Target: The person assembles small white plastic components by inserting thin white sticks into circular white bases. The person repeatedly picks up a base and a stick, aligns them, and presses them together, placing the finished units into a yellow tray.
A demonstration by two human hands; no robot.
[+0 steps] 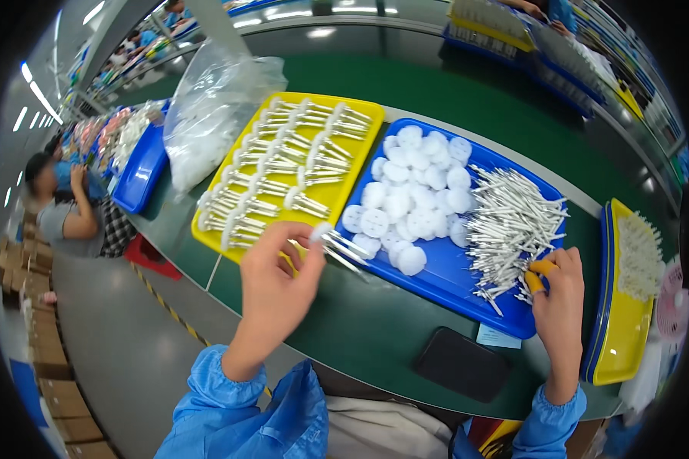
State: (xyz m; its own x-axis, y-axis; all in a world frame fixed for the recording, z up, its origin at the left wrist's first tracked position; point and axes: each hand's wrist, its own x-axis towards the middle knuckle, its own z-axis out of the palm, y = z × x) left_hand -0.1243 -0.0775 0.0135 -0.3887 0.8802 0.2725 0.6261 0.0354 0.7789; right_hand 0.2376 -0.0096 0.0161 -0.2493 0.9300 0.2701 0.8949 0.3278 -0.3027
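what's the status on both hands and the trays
Left hand grips an assembled disc-and-pin part by the yellow tray. Right hand on the white pins in the blue tray. Nothing in the way.

We note left hand (277, 277) holding a disc-and-pins piece (335, 245) beside yellow tray (364, 157); right hand (556, 294) touches white pins (513, 222) in blue tray (444, 279).

Close head view down onto green workbench (375, 336).

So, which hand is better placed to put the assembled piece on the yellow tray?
Probably the left hand. It already holds the assembled piece beside the near edge of the yellow tray. The right hand is at the white rods in the blue tray, farther away.
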